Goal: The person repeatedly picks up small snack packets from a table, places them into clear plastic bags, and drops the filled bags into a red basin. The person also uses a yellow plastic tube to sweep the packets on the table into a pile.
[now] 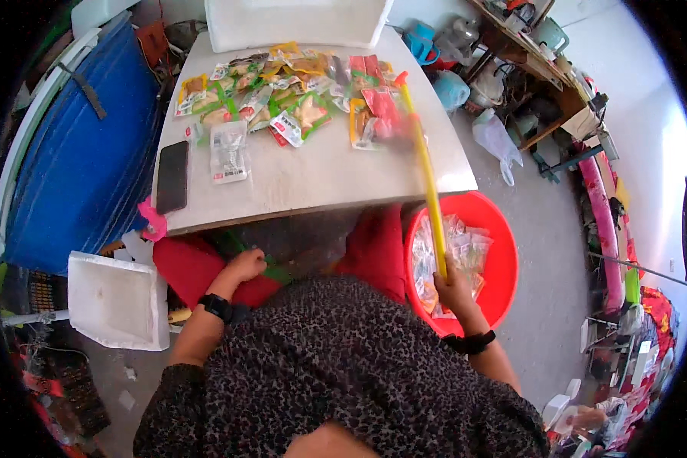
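My right hand (453, 288) is closed around the lower end of a long yellow stick (427, 179) with a red tip. The stick slants up over the table's right edge, its far end beside several food packets (301, 118), and a red patch near it is blurred. Below the table edge, over my red-clad leg, my left hand (248, 265) has its fingers curled in. Something green shows close to those fingers; whether they hold it is unclear. A clear packet (229, 153) lies nearer on the white table (298, 187), with a dark phone (172, 177) to its left.
By my right leg stands a red tub (504, 263) containing clear packets (466, 248). A white foam box (118, 298) is at my left. Another foam box (298, 27) sits at the table's far end. A large blue tub (84, 145) leans at the left.
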A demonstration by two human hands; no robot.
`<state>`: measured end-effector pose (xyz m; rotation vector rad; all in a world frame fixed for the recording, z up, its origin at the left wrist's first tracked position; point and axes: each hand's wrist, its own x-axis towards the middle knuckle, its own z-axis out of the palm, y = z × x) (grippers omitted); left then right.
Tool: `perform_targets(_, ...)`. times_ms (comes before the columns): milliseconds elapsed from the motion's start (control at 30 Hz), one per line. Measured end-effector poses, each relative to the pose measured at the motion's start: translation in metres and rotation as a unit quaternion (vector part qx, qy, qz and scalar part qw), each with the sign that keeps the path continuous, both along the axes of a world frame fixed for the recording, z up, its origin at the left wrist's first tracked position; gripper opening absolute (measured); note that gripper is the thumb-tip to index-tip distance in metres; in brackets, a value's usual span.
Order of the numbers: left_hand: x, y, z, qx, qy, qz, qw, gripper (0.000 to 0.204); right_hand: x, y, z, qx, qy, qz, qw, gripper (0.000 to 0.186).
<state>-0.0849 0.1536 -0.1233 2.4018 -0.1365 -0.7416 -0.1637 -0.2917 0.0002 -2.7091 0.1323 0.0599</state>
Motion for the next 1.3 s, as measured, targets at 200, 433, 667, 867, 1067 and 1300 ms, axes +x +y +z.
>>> perform_targets(200, -0.002, 0.002, -0.008, 0.006, -0.007, -0.005, 1.000, 0.032, -0.021, 0.010, -0.018, 0.020, 0.032, 0.041, 0.998, 0.054)
perform_targets(433, 0.000, -0.001, 0.001, 0.019, 0.033, 0.011, 0.999, 0.033, -0.021, 0.011, -0.015, 0.074, 0.029, -0.006, 0.997, 0.050)
perform_targets(667, -0.001, -0.001, -0.003, 0.019, 0.020, -0.006, 1.000, 0.033, 0.047, -0.040, -0.023, 0.039, -0.104, -0.012, 0.994, 0.045)
perform_targets(867, 0.001, 0.005, -0.016, 0.030, 0.002, 0.002, 1.000, 0.031, 0.132, -0.058, 0.005, 0.027, -0.106, 0.028, 0.994, 0.044)
perform_targets(1067, 0.001, 0.002, -0.010, 0.043, -0.005, 0.009, 0.999, 0.029, 0.215, -0.057, 0.013, -0.013, -0.173, 0.063, 0.983, 0.042)
perform_targets(1300, 0.003, 0.000, -0.014, 0.027, 0.015, 0.009, 0.999, 0.029, 0.174, -0.094, -0.011, -0.076, -0.135, 0.037, 0.987, 0.040)
